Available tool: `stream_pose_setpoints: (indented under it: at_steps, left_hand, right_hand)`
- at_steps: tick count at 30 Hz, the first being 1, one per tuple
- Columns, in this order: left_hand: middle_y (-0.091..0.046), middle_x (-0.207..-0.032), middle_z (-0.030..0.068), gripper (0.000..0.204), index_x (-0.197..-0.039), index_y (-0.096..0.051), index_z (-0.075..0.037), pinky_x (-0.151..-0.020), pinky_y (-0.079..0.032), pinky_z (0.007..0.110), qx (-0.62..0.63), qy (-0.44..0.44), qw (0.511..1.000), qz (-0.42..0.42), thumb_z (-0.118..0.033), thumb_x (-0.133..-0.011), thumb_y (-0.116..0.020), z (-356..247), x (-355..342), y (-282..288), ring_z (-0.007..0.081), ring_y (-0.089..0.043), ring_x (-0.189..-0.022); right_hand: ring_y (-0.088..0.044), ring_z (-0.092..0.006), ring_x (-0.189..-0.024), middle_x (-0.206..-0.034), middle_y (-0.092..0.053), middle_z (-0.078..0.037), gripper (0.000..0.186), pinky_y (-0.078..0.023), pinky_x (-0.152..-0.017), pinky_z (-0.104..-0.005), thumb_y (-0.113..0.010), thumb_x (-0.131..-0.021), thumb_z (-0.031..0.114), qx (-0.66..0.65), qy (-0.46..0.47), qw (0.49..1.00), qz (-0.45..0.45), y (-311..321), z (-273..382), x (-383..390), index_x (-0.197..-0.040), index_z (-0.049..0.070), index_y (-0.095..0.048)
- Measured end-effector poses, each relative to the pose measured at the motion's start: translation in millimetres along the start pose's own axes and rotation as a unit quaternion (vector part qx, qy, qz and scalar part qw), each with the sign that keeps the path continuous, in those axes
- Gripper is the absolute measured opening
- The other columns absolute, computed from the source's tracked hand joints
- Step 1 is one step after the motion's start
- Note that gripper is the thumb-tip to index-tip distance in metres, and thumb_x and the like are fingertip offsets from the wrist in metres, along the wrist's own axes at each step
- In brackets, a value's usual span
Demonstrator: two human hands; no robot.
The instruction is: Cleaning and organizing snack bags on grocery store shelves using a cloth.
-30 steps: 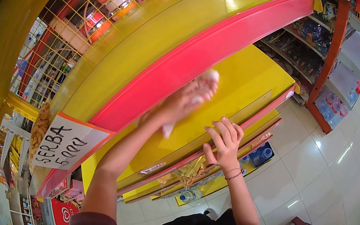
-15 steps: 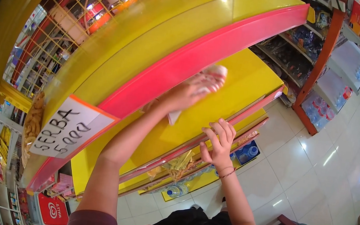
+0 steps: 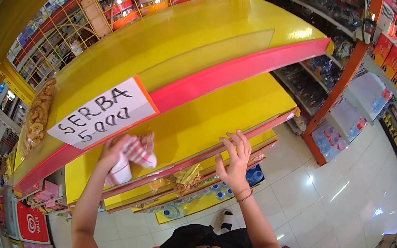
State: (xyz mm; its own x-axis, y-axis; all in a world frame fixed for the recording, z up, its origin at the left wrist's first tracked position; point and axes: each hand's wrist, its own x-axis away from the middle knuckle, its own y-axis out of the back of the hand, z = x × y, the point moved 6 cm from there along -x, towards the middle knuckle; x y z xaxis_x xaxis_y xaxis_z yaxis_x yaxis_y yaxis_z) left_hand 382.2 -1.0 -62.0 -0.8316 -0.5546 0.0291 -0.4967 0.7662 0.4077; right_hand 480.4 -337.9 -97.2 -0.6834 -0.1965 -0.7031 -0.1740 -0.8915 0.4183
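Observation:
A red-and-white checked cloth [image 3: 139, 152] is bunched in my left hand [image 3: 112, 151], whose fingers close around it. Hand and cloth are at the left part of the yellow middle shelf [image 3: 204, 120], below the top shelf's red front strip. Part of the cloth hangs toward the shelf's front edge, and slight blur covers it. My right hand [image 3: 235, 161] is open, fingers apart and holding nothing, at the red front edge of that same shelf. Whether its fingertips touch the edge I cannot tell.
Above, the yellow top shelf [image 3: 185, 44] carries a handwritten white sign [image 3: 101, 114] and a bag of brown snacks [image 3: 39, 114]. Lower shelves hold yellow snack packets [image 3: 184, 178] and water bottles [image 3: 175, 211]. A rack with an orange post [image 3: 337, 102] stands right, on the tiled floor [image 3: 302, 192].
My left hand has swept the cloth from the middle of the shelf to its left end. The right hand stays near the front edge, and the view has shifted somewhat.

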Motion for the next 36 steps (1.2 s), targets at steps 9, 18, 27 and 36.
stream_pose_setpoints:
  at_steps: [9, 18, 27, 36]
  left_hand:
    - [-0.06, -0.064, 0.0146, 0.056, -0.062, -0.053, 0.0, -0.061, -0.044, 0.036, 0.272, -0.351, 0.894, 0.054, -0.05, -0.088, -0.049, -65.0, 137.5, -3.1, 0.024, -0.055, -0.057]
    - [-0.053, -0.121, 0.0084, 0.05, -0.127, -0.044, -0.008, -0.099, -0.04, 0.037, 0.676, -0.037, 0.735, -0.026, -0.044, -0.093, -0.046, -2.5, 156.2, -21.4, 0.0233, -0.05, -0.114]
    - [-0.062, -0.101, 0.0096, 0.021, -0.098, -0.059, -0.001, -0.081, -0.048, 0.03, 0.532, -0.029, 0.839, 0.11, 0.003, -0.078, -0.062, 42.2, 192.8, 23.9, 0.0173, -0.06, -0.094]
    - [-0.055, -0.115, 0.0148, 0.029, -0.073, -0.07, -0.007, -0.091, -0.042, 0.036, 0.222, -0.21, 0.924, 0.23, 0.012, -0.056, -0.055, 35.0, 220.7, 49.7, 0.0279, -0.054, -0.109]
  right_hand:
    - [-0.038, -0.0388, -0.124, -0.126, -0.046, -0.018, 0.056, -0.029, -0.104, -0.0485, -0.065, -0.069, 0.02, -0.244, 0.027, 0.962, 0.118, -15.7, 113.1, 25.7, -0.12, 0.0, -0.052]
    - [-0.054, -0.0151, -0.103, -0.113, -0.057, -0.01, 0.037, -0.042, -0.088, -0.0287, -0.059, -0.085, 0.015, -0.538, -0.299, 0.73, 0.296, -61.2, 142.6, 63.3, -0.118, 0.0, -0.052]
    - [-0.049, -0.0275, -0.111, -0.112, -0.054, -0.015, 0.071, -0.035, -0.1, -0.0424, -0.038, -0.082, 0.07, -0.919, -0.272, 0.151, 0.245, -92.2, 186.4, 117.0, -0.092, 0.002, -0.057]
    - [-0.049, -0.0188, -0.113, -0.124, -0.052, -0.01, 0.068, -0.038, -0.099, -0.0312, -0.074, -0.075, 0.03, -0.607, -0.215, 0.566, 0.515, -107.9, 224.7, 191.3, -0.129, 0.002, -0.044]
